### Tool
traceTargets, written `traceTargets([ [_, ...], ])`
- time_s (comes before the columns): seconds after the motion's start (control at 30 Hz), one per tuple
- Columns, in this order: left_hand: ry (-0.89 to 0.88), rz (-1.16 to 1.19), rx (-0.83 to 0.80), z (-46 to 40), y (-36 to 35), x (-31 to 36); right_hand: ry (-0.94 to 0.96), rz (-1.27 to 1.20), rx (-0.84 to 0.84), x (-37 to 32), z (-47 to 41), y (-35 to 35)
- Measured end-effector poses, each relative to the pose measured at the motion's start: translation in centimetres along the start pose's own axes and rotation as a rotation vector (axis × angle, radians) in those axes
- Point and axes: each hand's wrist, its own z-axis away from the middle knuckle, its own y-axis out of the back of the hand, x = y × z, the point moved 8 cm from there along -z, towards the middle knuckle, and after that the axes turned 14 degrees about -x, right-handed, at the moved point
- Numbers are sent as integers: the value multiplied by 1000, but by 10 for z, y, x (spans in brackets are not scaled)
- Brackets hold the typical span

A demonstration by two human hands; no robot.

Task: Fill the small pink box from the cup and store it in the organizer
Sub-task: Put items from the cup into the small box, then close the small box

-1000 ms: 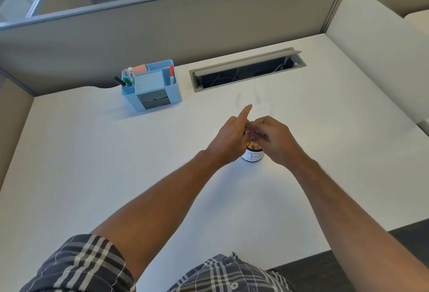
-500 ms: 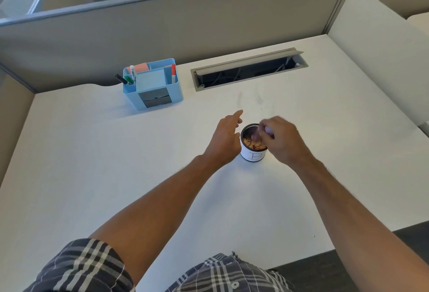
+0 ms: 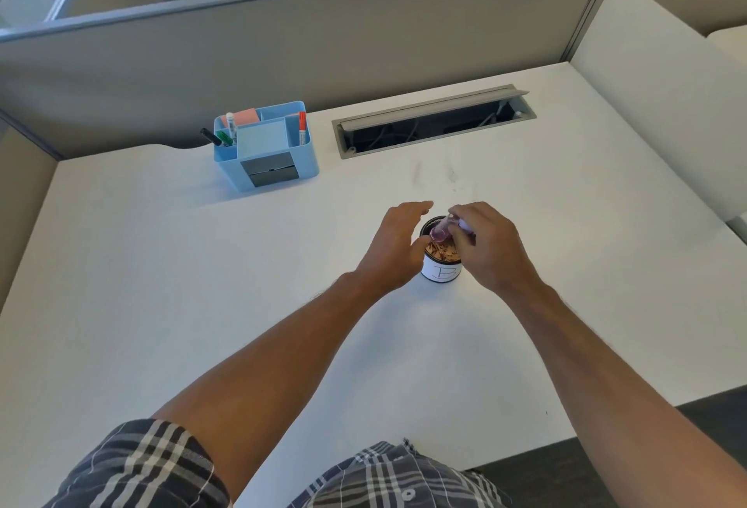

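Observation:
A small white cup (image 3: pixel 441 272) with a dark rim stands mid-desk, holding brownish small pieces. My right hand (image 3: pixel 491 249) grips the small translucent pink box (image 3: pixel 439 231), tilted over the cup's mouth with its open end dipping inside. My left hand (image 3: pixel 398 247) rests against the cup's left side, fingers spread and curved around it, thumb near the rim. The light-blue organizer (image 3: pixel 266 145) stands at the back left, well away from both hands.
The organizer holds markers, pink notes and a grey drawer front. An open cable tray slot (image 3: pixel 432 123) is sunk in the desk behind the cup. Grey partition walls close off the back and left, and a white panel (image 3: pixel 655 95) the right.
Both hands were together above the cup; the left hand has dropped beside the cup, and the right hand has dipped the pink box into the cup's mouth.

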Motion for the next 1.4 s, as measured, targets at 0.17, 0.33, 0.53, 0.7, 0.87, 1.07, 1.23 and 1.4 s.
traceTargets([
  [0.17, -106, 56, 23, -5, 7, 30, 96, -99, -48, -21, -6, -4],
  [0.33, 134, 331, 108, -3, 15, 0, -162, -362, 42, 6, -7, 1],
  [0.53, 300, 648, 215, 11, 23, -37, -364, -643, -13, 31, -2, -14],
  [0.7, 342, 870, 237, 22, 16, -51, -381, -770, 8, 29, -2, -18],
  [0.87, 317, 910, 236, 26, 17, -47, -336, -782, -15, 23, -7, -22],
  [1.07, 319, 843, 187, 26, 17, -39, -296, -744, -68, 21, -12, -27],
  [1.23, 313, 814, 192, 27, 19, -35, -255, -708, -109, 19, -14, -26],
  [1.4, 315, 809, 188, 29, 21, -35, -265, -737, -108, 23, -14, -24],
])
